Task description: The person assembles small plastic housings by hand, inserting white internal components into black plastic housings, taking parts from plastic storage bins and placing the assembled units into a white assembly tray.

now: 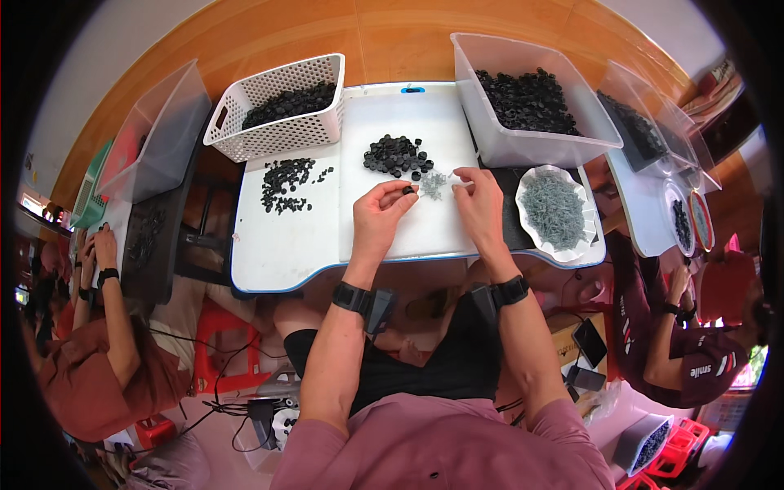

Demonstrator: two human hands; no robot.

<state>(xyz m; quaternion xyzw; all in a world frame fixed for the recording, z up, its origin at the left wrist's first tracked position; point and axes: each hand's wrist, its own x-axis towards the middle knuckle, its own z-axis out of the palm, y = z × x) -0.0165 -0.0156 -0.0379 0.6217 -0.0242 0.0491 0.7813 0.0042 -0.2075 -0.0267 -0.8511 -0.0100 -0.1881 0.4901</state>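
Observation:
My left hand point(377, 219) pinches a small round black cap point(408, 189) between thumb and fingertips, above the white table. To its right, my right hand point(482, 208) has its thumb and forefinger drawn together; whatever they hold is too small to make out. Between the hands lies a little heap of clear plastic pieces point(432, 186). Just beyond it sits a pile of black caps point(395, 153). Further left, more small black parts point(284, 186) are spread on the table point(282, 245).
A white perforated basket point(282, 139) and a clear bin point(535, 149), both with black parts, stand at the back. A white scalloped dish point(523, 189) of clear pieces is at right. Co-workers' arms point(119, 327) show at left and another person point(682, 343) at right.

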